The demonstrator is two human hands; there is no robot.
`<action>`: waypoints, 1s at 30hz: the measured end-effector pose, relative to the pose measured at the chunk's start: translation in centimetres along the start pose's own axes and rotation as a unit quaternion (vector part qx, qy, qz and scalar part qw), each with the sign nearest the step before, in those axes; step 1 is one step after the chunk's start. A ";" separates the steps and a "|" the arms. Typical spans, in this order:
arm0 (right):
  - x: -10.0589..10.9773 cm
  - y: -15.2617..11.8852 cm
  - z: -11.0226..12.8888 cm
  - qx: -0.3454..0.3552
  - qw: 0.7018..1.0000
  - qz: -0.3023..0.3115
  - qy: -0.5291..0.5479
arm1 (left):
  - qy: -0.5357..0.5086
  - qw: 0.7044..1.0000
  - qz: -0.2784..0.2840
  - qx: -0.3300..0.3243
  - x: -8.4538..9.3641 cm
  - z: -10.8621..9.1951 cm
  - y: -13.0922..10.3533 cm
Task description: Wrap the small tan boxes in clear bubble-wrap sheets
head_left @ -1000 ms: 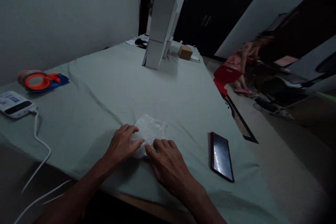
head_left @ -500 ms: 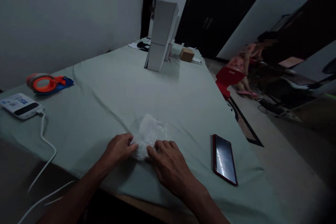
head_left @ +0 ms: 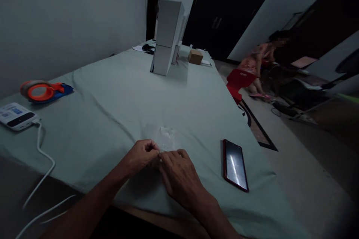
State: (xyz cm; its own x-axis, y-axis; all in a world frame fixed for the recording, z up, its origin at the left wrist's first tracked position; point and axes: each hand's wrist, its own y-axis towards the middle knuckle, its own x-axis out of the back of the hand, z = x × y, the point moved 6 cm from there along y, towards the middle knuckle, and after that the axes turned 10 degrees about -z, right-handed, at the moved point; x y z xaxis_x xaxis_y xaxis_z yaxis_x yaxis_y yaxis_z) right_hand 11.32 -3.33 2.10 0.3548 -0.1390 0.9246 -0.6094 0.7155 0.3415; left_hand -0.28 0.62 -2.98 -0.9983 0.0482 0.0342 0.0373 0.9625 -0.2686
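Note:
A clear, crinkled piece of plastic wrap [head_left: 167, 137] lies on the green cloth near the table's front edge, partly hidden by my hands. My left hand [head_left: 143, 155] pinches its near left part between thumb and fingers. Right beside it, my right hand [head_left: 179, 170] is closed over the near side of the wrap, fingers bent and the fingertips touching those of my left hand. What lies under the fingers is too small and dark to make out.
A phone [head_left: 235, 165] lies right of my hands. An orange tape dispenser [head_left: 42, 91] and a white device [head_left: 18, 116] with a cable are at the left. Tall white boxes [head_left: 166, 37] and a brown box [head_left: 195, 56] stand farther back. A person [head_left: 256, 63] sits beyond a red chair [head_left: 241, 80].
My left hand has moved right, up against my right hand. Less of the wrap shows, and its visible part looks flatter. The whole view has shifted slightly.

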 end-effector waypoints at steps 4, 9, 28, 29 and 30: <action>0.2 -0.3 -0.4 -0.011 0.999 -0.005 0.047 | 0.112 0.991 0.049 -0.048 -0.4 -0.6 -0.5; 1.3 -2.7 -2.8 -0.084 0.981 -0.156 0.080 | 0.334 0.903 0.030 -0.267 -1.4 -2.2 -1.8; -2.2 -4.3 -6.7 -0.387 0.875 -0.170 0.236 | 0.447 0.808 0.036 -0.382 -2.6 -2.8 -3.0; -2.3 -4.2 -6.5 -0.386 0.868 -0.176 0.256 | 0.451 0.806 0.038 -0.382 -2.7 -2.8 -2.9; -2.3 -4.1 -6.4 -0.389 0.859 -0.181 0.279 | 0.454 0.804 0.039 -0.383 -2.7 -2.8 -2.9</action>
State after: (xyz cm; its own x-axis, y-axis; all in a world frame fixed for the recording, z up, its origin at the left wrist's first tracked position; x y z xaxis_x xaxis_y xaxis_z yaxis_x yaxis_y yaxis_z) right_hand 17.51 -1.58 -2.53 0.8387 -0.2536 0.4820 0.1932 0.9659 0.1721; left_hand 2.47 -1.53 0.44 -0.5599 -0.0428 0.8275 0.4628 0.8122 0.3551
